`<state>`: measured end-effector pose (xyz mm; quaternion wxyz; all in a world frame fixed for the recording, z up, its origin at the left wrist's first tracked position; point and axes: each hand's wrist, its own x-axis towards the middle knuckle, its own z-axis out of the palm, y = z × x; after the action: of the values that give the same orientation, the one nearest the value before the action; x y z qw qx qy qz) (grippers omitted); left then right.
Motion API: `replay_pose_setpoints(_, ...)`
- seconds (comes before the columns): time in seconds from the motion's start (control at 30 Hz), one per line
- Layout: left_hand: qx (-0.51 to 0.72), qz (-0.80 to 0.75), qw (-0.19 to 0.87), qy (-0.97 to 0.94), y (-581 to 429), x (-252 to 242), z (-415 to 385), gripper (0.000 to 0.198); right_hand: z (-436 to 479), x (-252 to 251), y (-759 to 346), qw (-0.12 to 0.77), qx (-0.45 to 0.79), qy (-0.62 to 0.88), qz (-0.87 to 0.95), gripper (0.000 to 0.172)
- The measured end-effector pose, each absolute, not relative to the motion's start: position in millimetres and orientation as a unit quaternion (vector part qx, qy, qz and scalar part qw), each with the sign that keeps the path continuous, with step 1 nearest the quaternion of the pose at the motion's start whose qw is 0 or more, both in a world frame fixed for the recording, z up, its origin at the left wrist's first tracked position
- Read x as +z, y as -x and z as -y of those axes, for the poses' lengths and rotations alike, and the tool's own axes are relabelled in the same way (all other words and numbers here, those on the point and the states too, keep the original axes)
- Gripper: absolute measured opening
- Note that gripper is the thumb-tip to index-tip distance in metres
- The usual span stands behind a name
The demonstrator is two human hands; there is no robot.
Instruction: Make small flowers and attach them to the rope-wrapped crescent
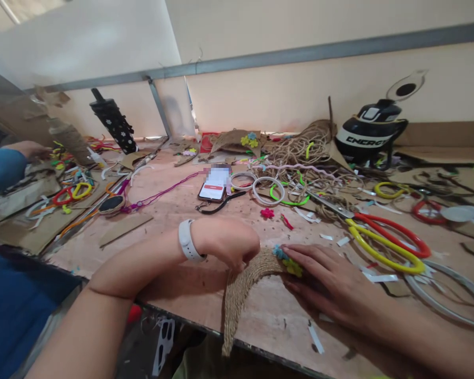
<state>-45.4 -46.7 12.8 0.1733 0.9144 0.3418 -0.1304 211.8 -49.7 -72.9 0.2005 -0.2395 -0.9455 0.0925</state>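
A curved, crescent-shaped piece covered in rows of brown twine lies at the table's front edge, its pointed end sticking out over the edge. My left hand, with a pale watch on the wrist, is closed at its upper left side; the fingertips are partly hidden. At the other end my right hand grips the piece, fingers above and thumb below. A blue flower and a yellow-green flower sit there beside my right fingertips.
Scissors with red and yellow handles lie to the right among paper scraps. Behind are a phone, white rings, a twine heap and a black ENERGY jug. A co-worker's blue sleeve reaches in at left.
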Motion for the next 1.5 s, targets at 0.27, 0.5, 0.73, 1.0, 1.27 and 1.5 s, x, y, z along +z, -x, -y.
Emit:
replay_pose_setpoints(0.27,-0.056,-0.379,0.102,-0.918,54,14,41,0.019,50,-73,-214,0.208,0.077,0.246,0.944,0.047)
replay_pose_setpoints(0.5,-0.033,-0.414,0.003,-0.909,46,-6,38,0.016,52,-67,-214,0.219,0.066,0.23,0.946,0.048)
replay_pose_setpoints(0.73,0.053,-0.423,0.01,-0.905,43,-4,30,0.024,46,-50,-218,0.254,0.067,0.238,0.935,0.041)
replay_pose_setpoints(1.0,0.085,-0.483,-0.01,-0.872,49,-13,19,0.042,-37,-37,-282,0.399,0.019,0.496,0.771,0.028)
replay_pose_setpoints(1.27,0.105,-0.476,-0.023,-0.873,49,-18,16,0.044,-73,-43,-332,0.41,0.04,0.591,0.693,0.042)
replay_pose_setpoints(1.5,0.172,-0.523,-0.055,-0.833,58,-8,13,0.046,-48,-52,-290,0.296,0.067,0.504,0.809,0.027)
